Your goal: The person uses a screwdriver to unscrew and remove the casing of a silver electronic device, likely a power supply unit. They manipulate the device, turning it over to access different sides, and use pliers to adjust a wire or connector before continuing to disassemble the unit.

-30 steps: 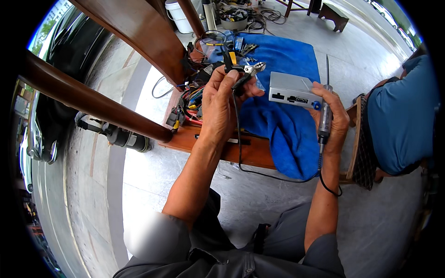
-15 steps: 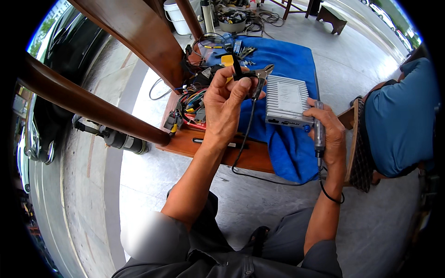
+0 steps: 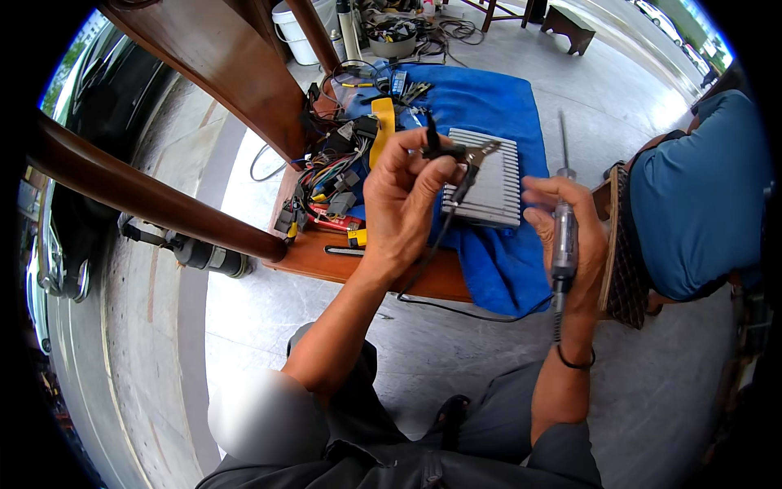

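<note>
My left hand is raised over the near side of the table, thumb and fingers pinched on a black-handled alligator clip. The clip's metal jaws point right, and a thin black cable hangs from it. In my right hand is a test light with a clear handle, its long thin probe pointing up and away. Beyond the clip, a silver finned metal box with a pale label lies on a blue cloth. The right fingers are apart from the box.
Left of the box lie tangled wires with connectors, a yellow strap-like piece and a red item on the wooden table. A person in blue sits close by on the right. A wooden beam crosses the left side.
My right hand has let go of the silver box's corner and moved slightly away. The box now lies flatter, its port side no longer facing me. The test light's probe now shows pointing up.
</note>
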Available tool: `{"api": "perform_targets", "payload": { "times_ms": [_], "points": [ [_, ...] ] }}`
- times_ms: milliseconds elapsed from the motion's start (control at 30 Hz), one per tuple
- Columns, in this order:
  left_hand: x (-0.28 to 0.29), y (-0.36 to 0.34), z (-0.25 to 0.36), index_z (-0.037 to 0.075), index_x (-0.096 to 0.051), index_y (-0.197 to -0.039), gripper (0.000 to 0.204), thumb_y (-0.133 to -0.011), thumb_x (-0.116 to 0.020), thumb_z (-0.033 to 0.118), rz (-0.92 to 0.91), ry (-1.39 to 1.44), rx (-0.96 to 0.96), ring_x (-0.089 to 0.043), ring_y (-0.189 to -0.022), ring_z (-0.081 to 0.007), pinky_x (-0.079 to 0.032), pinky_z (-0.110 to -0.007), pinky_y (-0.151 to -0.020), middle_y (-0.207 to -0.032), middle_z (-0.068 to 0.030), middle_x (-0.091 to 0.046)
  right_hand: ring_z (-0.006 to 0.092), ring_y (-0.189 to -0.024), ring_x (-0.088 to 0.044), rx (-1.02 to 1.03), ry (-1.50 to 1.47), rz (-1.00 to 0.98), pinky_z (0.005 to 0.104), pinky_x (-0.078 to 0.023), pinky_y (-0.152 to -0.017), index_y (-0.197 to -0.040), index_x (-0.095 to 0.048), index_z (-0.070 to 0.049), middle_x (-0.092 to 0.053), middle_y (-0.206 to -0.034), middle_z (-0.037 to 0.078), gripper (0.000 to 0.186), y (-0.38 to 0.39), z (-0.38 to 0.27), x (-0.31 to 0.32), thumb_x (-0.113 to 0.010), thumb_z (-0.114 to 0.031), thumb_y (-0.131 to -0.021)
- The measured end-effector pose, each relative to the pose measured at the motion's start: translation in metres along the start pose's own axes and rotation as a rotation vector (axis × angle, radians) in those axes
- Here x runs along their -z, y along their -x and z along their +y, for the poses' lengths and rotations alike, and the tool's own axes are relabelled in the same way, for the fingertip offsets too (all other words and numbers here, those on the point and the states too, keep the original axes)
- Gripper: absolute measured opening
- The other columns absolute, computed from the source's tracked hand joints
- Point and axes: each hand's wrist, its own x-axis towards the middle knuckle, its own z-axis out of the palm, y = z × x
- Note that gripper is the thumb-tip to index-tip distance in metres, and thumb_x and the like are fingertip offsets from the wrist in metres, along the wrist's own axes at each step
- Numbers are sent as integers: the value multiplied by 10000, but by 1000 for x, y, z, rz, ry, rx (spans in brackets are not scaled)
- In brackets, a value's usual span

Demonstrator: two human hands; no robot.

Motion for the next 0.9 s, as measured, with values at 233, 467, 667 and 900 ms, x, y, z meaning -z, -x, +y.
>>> {"api": "perform_targets", "payload": {
  "times_ms": [233,467,667,900],
  "points": [
    [-28,18,6,-7,-544,-1251,255,-1015,-634,25,-95,-49,-51,-653,-944,-88,-537,-230,-815,-1086,-60,-694,145,-828,-719,63,-215,179,276,-588,-750,-1138,-594,-38,-714,-939,71,409,11,-22,-38,-860,-139,-844],
    [-28,24,11,-1,-633,-1198,196,-1017,-649,75,-97,-207,34,-657,-884,-74,-536,-227,-801,-1006,-32,-714,111,-786,-676,-81,-483,262,252,-576,-711,-1096,-562,-43,-681,-964,62,352,7,-28,-46,-826,-36,-863],
    [-28,24,17,-1,-686,-1106,179,-1036,-638,156,-123,-512,-75,-656,-758,-109,-522,-255,-678,-855,-67,-714,139,-758,-698,-329,-835,223,272,-605,-695,-1132,-542,-36,-716,-968,117,297,4,-30,-38,-756,-49,-926],
    [-29,26,9,-5,-694,-1080,147,-1004,-670,119,-156,-543,-96,-666,-680,-138,-513,-271,-605,-818,-82,-700,96,-647,-588,-340,-868,159,267,-551,-606,-1153,-523,-40,-622,-805,65,221,3,-30,-34,-654,-74,-978]
  ]
}}
